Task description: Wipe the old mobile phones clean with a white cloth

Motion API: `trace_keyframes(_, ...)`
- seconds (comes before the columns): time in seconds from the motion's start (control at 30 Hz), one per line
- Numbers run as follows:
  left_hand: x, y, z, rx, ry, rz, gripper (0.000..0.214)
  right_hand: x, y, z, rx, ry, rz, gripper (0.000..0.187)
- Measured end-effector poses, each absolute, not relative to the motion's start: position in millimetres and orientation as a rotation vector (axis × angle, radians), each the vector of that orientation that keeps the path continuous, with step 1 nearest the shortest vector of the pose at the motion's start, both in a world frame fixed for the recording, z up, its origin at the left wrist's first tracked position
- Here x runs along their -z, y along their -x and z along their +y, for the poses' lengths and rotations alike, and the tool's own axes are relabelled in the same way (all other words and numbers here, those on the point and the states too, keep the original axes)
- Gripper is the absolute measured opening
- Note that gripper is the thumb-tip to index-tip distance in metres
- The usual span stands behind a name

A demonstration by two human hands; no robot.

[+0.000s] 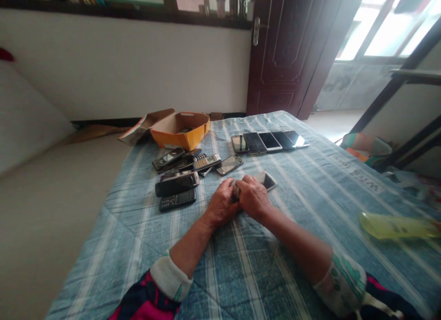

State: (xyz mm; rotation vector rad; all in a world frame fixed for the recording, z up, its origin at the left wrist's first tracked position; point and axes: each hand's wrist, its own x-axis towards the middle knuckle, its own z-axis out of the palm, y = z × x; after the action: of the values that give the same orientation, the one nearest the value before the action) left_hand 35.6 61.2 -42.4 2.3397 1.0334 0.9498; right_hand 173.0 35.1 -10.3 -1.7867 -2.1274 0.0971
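Grasping an obscured object (235, 191), left hand (220, 204) and right hand (254, 197) meet inside cloth edges (102, 214).

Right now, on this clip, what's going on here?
A person's left hand and right hand are together over a striped cloth, around a small greyish thing too hidden to identify. A white-edged phone lies just beyond the right hand. To the left is a loose pile of phones, with an open orange box behind it. Farther back, a row of phones lies side by side.
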Motion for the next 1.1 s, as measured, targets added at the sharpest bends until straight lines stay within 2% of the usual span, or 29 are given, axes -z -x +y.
trace_keyframes(0.27,40.6,-38.0,60.1,-0.969,-2.311,1.062,0.029,14.0,-177.0,32.0,-0.233,1.589,-2.117,0.026)
trace_keyframes(0.67,49.6,-34.9,63.1,-0.937,-2.347,1.159,0.04,23.4,-200.9,45.9,0.035,1.702,-2.224,0.02)
trace_keyframes(0.83,46.5,-37.1,62.2,-0.924,-2.349,1.163,0.052,29.5,-222.7,44.6,0.083,1.81,-2.085,0.024)
trace_keyframes(1.03,49.6,-36.6,63.8,-0.894,-2.322,1.213,0.063,34.2,-189.1,31.3,-0.134,1.321,-2.315,0.022)
trace_keyframes(1.1,48.6,-36.3,63.7,-0.909,-2.323,1.189,0.063,32.6,-184.5,35.7,-0.18,1.283,-2.327,0.023)
